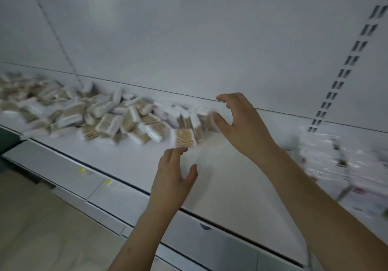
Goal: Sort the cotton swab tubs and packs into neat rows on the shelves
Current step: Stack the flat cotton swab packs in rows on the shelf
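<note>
Cotton swab packs (109, 121) lie in a loose, untidy heap along the back of the white shelf (220, 186), spread from the far left edge to about the middle, many tilted or leaning on one another; the view is blurred, so single packs are hard to tell apart, though wooden sticks show through the clear wrapping of several. One pack (184, 138) stands out at the right end of the heap, nearest the shelf's front, its tan sticks plain to see. Both hands hover over the bare part of the shelf just right of the heap and hold nothing; the left hand (174, 176) is lower and nearer the front edge, fingers loosely spread, its fingertips just beside that pack but apart from it — the right hand (241, 123) is higher and further back, thumb and fingers curved wide apart like a claw, close to the end of the heap; whether it touches a pack cannot be told. To the far right a second group of white packages (346, 165) sits on the shelf, too smeared to name. Behind the shelf rises a white back panel (189, 39) with a slotted upright (344, 69) at the right; two small yellow tags (108, 181) sit on the price strip along the shelf's front edge.
</note>
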Demonstrator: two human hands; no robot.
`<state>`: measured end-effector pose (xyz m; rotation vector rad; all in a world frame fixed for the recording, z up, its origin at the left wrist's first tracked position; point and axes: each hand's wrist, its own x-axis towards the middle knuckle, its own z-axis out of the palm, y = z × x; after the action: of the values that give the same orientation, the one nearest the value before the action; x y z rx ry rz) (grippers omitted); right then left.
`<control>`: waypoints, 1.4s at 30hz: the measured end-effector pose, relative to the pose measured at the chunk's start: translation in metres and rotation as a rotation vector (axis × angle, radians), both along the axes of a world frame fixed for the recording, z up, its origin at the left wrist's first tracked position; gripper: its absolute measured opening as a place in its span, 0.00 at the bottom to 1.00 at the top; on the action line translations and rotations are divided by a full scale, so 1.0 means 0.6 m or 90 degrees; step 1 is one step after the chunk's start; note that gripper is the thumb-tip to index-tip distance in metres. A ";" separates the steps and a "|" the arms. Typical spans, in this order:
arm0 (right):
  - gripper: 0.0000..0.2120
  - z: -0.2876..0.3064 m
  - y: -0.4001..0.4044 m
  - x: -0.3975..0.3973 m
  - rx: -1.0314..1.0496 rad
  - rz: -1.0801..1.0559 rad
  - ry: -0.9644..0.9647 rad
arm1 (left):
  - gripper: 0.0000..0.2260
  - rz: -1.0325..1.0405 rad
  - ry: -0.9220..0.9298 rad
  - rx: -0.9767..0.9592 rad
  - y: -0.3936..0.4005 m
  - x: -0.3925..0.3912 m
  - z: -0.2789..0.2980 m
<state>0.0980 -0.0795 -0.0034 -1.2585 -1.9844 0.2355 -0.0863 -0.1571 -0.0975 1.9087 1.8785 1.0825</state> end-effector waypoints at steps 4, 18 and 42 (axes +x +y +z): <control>0.21 -0.021 0.048 -0.068 -0.053 -0.005 -0.046 | 0.19 0.014 0.056 0.031 0.053 -0.079 0.001; 0.16 -0.065 0.126 -0.152 -0.161 -0.202 -0.172 | 0.25 -0.226 0.328 0.087 0.221 -0.190 -0.007; 0.10 0.002 0.012 0.145 -0.125 -0.325 -0.174 | 0.15 -0.517 0.106 0.113 0.275 0.064 0.081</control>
<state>0.1847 -0.0725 -0.0022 -1.9620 -1.8110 0.0048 -0.0479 0.0077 -0.0492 2.5596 0.8835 0.8366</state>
